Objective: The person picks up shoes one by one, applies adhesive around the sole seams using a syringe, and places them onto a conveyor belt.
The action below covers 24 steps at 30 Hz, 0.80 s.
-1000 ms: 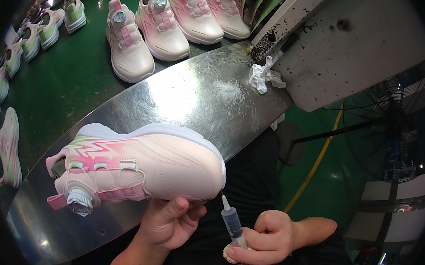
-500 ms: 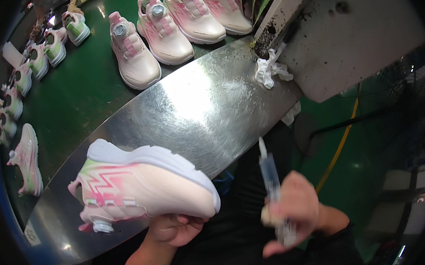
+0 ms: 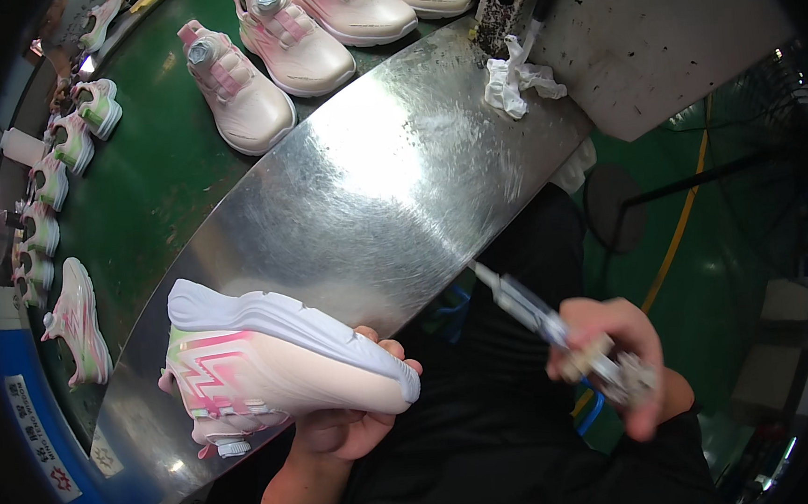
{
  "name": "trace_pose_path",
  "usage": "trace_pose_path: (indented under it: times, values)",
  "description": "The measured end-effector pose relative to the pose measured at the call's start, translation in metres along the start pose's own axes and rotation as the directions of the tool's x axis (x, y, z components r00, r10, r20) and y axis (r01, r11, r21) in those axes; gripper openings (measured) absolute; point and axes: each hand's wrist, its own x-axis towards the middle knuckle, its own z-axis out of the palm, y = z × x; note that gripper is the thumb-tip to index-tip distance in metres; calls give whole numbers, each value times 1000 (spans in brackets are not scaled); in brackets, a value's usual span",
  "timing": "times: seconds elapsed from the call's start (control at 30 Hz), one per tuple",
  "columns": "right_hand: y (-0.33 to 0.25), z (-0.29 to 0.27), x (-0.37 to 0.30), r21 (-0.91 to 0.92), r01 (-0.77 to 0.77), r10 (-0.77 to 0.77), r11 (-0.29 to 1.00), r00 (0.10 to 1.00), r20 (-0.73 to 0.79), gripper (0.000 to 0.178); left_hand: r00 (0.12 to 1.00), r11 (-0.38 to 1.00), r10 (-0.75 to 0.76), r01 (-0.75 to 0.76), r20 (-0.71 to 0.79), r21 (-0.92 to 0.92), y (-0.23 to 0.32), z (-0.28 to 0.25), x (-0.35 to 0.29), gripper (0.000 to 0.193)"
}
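A pale pink sneaker [image 3: 290, 363] lies on its side in my left hand [image 3: 346, 431], its white sole facing up and away from me. My left fingers are wrapped round the toe end, with fingertips over the sole edge. The dial on the sneaker hangs toward the lower left. To the right, my right hand [image 3: 621, 335] grips a clear syringe [image 3: 527, 311] near its plunger end. The syringe slants up and left, and its thin tip stands apart from the sneaker. Motion slightly smears the right hand and the plunger end.
A shiny metal plate [image 3: 346, 228] edges the green table [image 3: 154, 166]. Pink sneakers [image 3: 243, 90] stand at the far edge, and more shoes [image 3: 41, 226] line the left. One sneaker [image 3: 79, 321] lies at left. Crumpled white tissue [image 3: 516, 80] sits by a grey panel [image 3: 660, 28].
The syringe has swung from nearly upright to slanting left, as my right hand moved right and up. The sneaker has tilted, showing more sole, and my left fingertips have come over its edge.
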Motion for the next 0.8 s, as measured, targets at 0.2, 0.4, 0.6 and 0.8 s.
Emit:
trace_pose_path:
  times: [0.2, 0.4, 0.6, 0.8]
  values:
    - [-27, 32, 16, 193, 103, -130, 976, 982, 134, 65, 999, 1000, -4, 5, 42, -14, 2, -8, 0, 43]
    - [-26, 20, 21, 205, 57, -123, 977, 937, 327, 84, 1000, 999, 30, -30, 2, 19, -2, -9, -2, 48]
    - [-12, 21, 20, 277, 13, -116, 961, 926, 359, 91, 995, 990, 93, -90, -26, 110, -1, -13, -2, 57]
    - [-21, 33, 21, 193, 24, -72, 981, 967, 244, 72, 997, 992, 80, -79, -5, 96, -2, -12, -2, 56]
